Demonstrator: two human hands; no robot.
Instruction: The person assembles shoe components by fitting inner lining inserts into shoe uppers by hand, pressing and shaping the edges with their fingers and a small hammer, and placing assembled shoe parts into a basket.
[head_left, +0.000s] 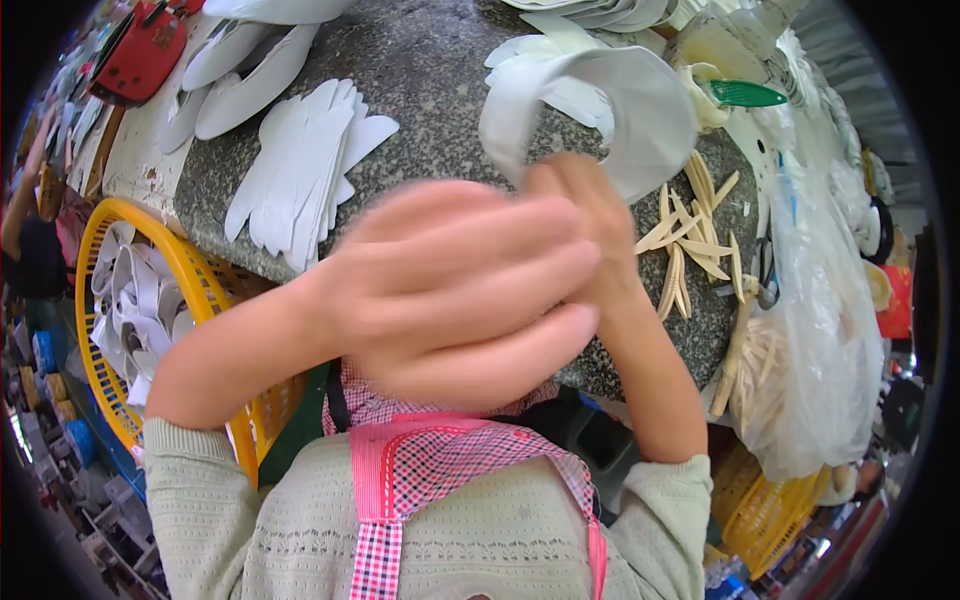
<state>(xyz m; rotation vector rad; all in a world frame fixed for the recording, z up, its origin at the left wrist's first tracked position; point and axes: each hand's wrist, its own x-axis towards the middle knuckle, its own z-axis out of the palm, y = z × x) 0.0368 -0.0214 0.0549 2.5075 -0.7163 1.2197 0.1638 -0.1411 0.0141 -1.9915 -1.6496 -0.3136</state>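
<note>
- left hand [450,290] is blurry, fingers pressed together, can't tell if it's pinching anything
- right hand [603,230] is at the looped white piece [655,120] over the speckled table [425,110]; grip's hidden, can't tell

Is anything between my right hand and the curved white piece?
Nothing visible: the right hand is right at the lower edge of the curved white piece and appears to touch it. The blurred left hand covers part of the right hand in this view, so the exact grip is hidden.
</note>
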